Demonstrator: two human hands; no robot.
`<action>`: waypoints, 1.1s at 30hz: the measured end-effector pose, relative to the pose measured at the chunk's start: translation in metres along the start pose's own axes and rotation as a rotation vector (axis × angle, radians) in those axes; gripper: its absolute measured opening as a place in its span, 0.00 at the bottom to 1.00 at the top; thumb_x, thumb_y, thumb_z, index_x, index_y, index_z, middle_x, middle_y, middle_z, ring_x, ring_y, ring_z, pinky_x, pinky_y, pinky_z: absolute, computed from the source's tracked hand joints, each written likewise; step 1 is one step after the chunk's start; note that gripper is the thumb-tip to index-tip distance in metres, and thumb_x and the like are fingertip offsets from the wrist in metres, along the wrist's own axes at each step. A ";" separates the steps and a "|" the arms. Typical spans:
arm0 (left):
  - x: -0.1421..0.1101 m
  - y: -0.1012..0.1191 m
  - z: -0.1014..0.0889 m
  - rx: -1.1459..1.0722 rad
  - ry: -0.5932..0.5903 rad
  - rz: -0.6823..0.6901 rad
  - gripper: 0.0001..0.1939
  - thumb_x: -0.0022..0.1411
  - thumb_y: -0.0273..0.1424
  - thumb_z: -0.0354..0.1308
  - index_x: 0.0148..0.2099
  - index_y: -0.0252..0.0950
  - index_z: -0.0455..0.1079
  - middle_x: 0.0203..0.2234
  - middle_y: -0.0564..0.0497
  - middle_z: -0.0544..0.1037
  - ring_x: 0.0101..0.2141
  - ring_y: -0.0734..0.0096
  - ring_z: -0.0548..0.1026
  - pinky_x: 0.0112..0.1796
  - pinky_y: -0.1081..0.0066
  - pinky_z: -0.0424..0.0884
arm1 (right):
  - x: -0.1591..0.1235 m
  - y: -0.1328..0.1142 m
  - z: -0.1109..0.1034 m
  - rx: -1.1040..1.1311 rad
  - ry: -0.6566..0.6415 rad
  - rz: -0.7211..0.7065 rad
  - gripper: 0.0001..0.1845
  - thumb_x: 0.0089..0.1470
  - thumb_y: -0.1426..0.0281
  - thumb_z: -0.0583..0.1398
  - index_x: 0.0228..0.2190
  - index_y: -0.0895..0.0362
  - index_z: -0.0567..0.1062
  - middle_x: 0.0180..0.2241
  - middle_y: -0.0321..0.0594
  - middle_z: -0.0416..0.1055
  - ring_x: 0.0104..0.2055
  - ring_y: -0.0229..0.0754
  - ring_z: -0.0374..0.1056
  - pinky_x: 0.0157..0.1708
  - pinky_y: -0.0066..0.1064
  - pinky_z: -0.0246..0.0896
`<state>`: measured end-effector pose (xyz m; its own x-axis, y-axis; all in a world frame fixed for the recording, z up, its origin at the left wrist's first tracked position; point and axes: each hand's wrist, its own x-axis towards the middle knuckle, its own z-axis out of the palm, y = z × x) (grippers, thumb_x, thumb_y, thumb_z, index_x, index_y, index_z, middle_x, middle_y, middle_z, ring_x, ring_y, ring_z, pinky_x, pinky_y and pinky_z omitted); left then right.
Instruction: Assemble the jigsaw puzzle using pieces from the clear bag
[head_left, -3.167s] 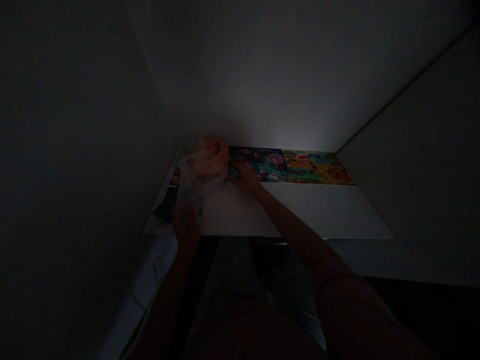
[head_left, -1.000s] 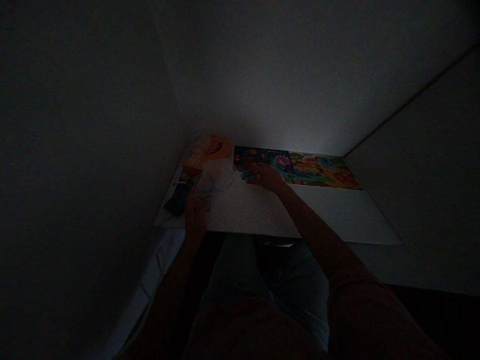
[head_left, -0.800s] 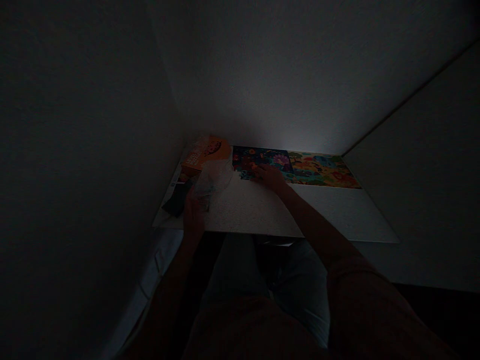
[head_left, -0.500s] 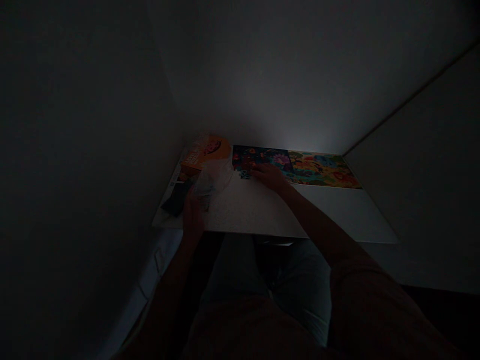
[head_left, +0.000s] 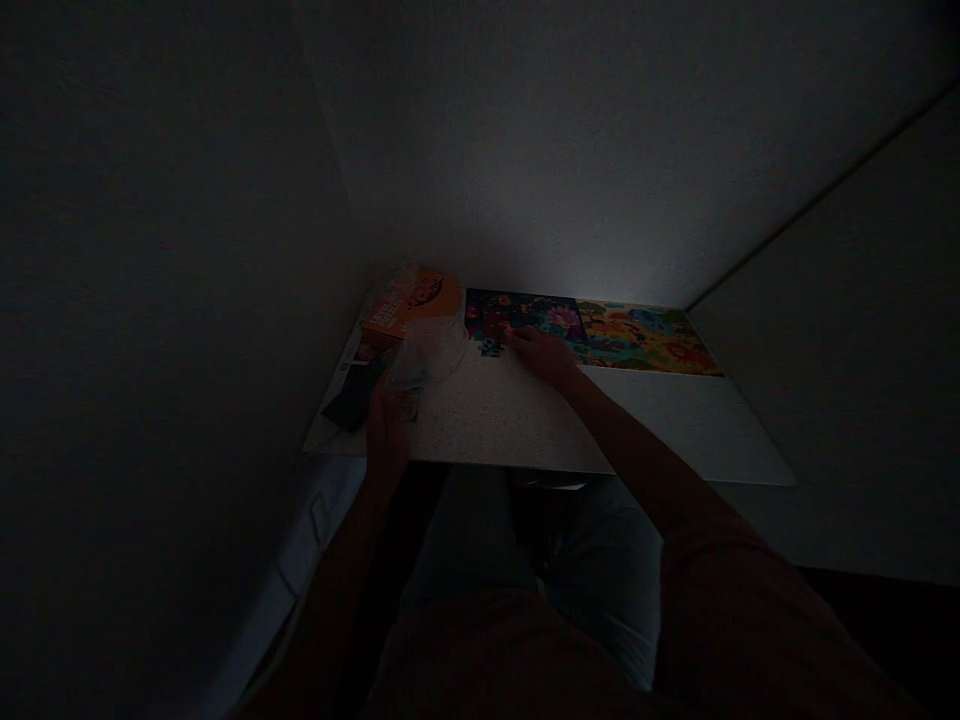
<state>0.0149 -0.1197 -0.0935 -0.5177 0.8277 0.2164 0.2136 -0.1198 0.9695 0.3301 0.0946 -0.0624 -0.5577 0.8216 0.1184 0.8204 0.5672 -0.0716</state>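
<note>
The view is very dark. My right hand (head_left: 541, 352) reaches over the table, fingers bent together at the lower edge of a dark jigsaw puzzle (head_left: 525, 312) with coloured figures. Whatever its fingertips hold, if anything, is hidden. Beside them, to the left, lie several small puzzle pieces (head_left: 491, 348), some touching the puzzle's edge. My left hand (head_left: 385, 425) rests at the table's left front, its fingers stretched forward and partly lost in shadow. A crumpled clear plastic bag (head_left: 431, 350) lies just past its fingertips, and a dark object (head_left: 351, 397) sits to its left.
An orange box (head_left: 439, 290) with printed lettering stands at the back left. A second, brightly coloured picture (head_left: 649, 340) joins the dark one on the right. The white table (head_left: 690, 420) backs onto a pale wall (head_left: 540, 170). My legs are under its front edge.
My right hand has shifted slightly right, showing a little more of the loose pieces. My left hand stays in nearly the same place.
</note>
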 end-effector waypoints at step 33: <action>-0.003 -0.001 0.004 -0.071 -0.015 -0.023 0.44 0.77 0.69 0.54 0.79 0.46 0.71 0.75 0.36 0.80 0.75 0.45 0.78 0.81 0.38 0.69 | 0.018 -0.068 -0.089 0.326 0.163 -0.096 0.18 0.86 0.63 0.57 0.61 0.47 0.87 0.64 0.48 0.86 0.64 0.52 0.81 0.67 0.43 0.73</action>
<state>0.0191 -0.1197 -0.0954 -0.5095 0.8385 0.1930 0.1427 -0.1388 0.9800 0.2757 0.0654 0.0322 -0.5809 0.7590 0.2943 0.6679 0.6510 -0.3606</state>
